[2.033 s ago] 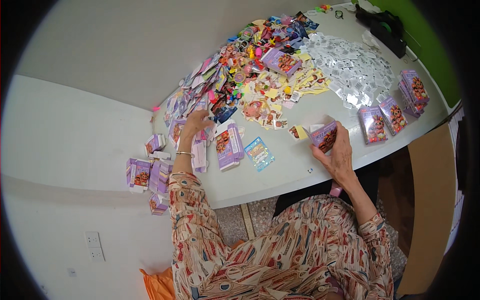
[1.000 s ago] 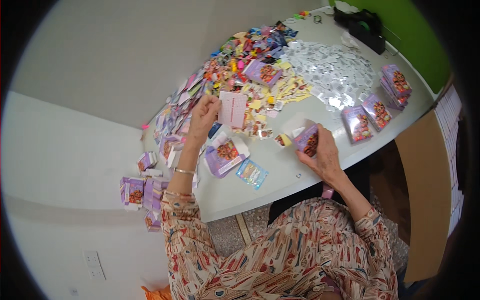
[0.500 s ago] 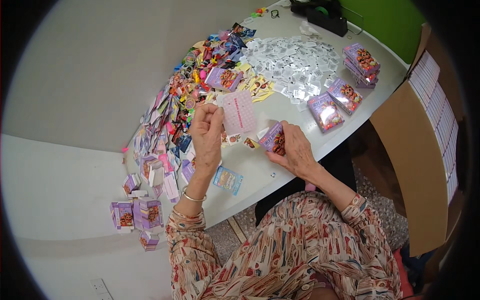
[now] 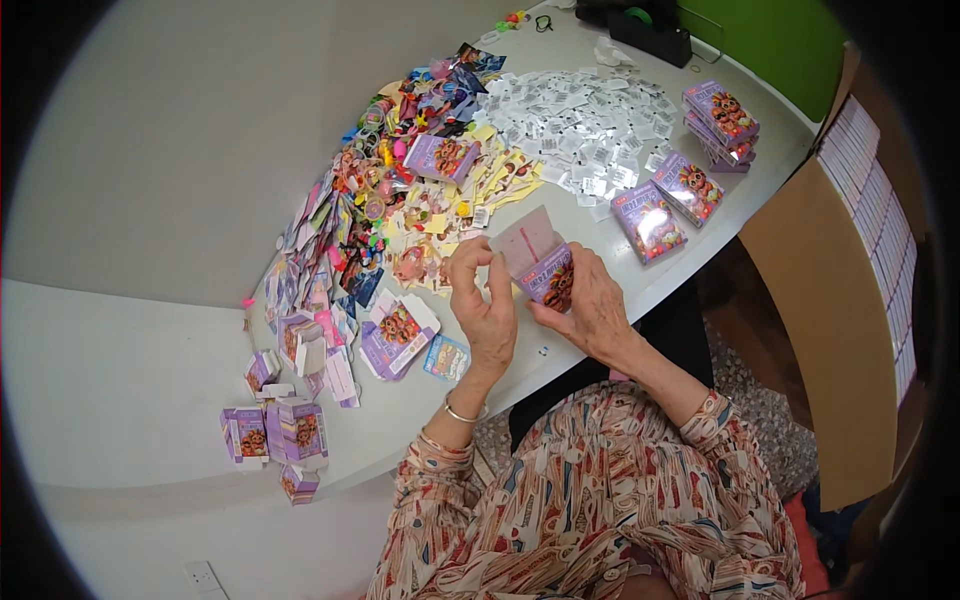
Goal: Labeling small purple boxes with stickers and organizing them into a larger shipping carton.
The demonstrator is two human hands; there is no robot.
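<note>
My right hand (image 4: pixel 592 300) grips a small purple printed box (image 4: pixel 550 279), its fingers wrapped round the right side. A pale pink dotted card (image 4: pixel 527 241) stands at the top of that box, apparently partly inside it. The card's left edge is pinched by my left hand (image 4: pixel 484 300), close beside the box. Whether the box holds anything else is hidden. Under my left wrist, on the white table, lies a blue printed packet (image 4: pixel 446 357). Left of it are flattened purple boxes (image 4: pixel 398 335).
Small toys (image 4: pixel 385 170), yellow printed pieces (image 4: pixel 500 180) and white labels (image 4: pixel 580 125) are heaped across the table. Filled purple boxes (image 4: pixel 650 222) sit at right, some stacked. Open purple boxes (image 4: pixel 297 430) stand at far left. A large carton (image 4: pixel 825 330) is beside me; a tape dispenser (image 4: pixel 648 35) stands behind.
My left hand has moved right and down, bringing the pink card from beside the box to its top. The right hand and the box stay almost where they were.
</note>
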